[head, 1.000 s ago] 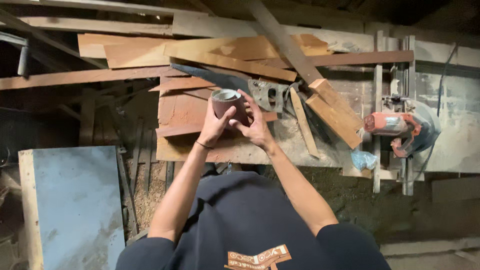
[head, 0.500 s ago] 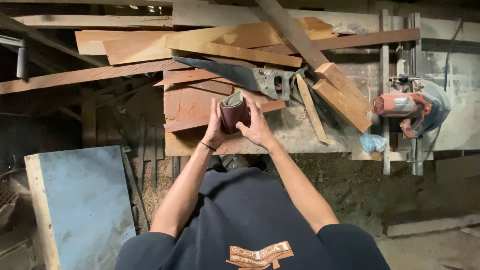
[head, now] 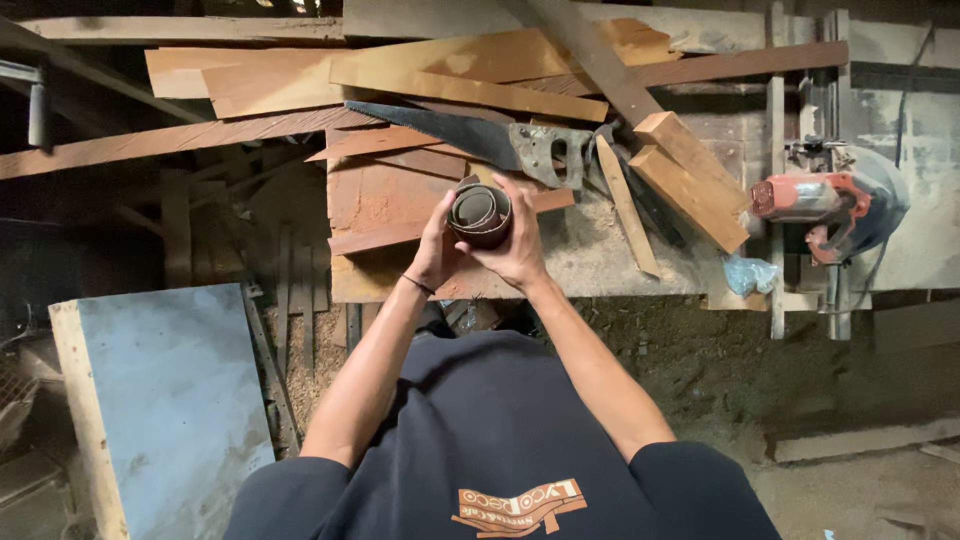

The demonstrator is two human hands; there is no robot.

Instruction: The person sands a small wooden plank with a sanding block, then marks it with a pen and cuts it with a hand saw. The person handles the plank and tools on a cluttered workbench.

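Sandpaper roll, dark brown, coiled strip point(head: 480, 213), is held up above grey dusty workbench point(head: 600, 250), w/ left hand point(head: 437, 252) and right hand point(head: 517, 245) both wrapped round its sides, fingers closed on it. Judged light, flexible, gritty so non-slip; coil prob. springs loose unless gripped round outer wrap. Rusty handsaw point(head: 480, 140) lies just behind.

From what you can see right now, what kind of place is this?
Most likely a rough woodworking shop. A hand saw lies on stacked planks, a red power saw sits on the bench, and sawdust covers the floor.
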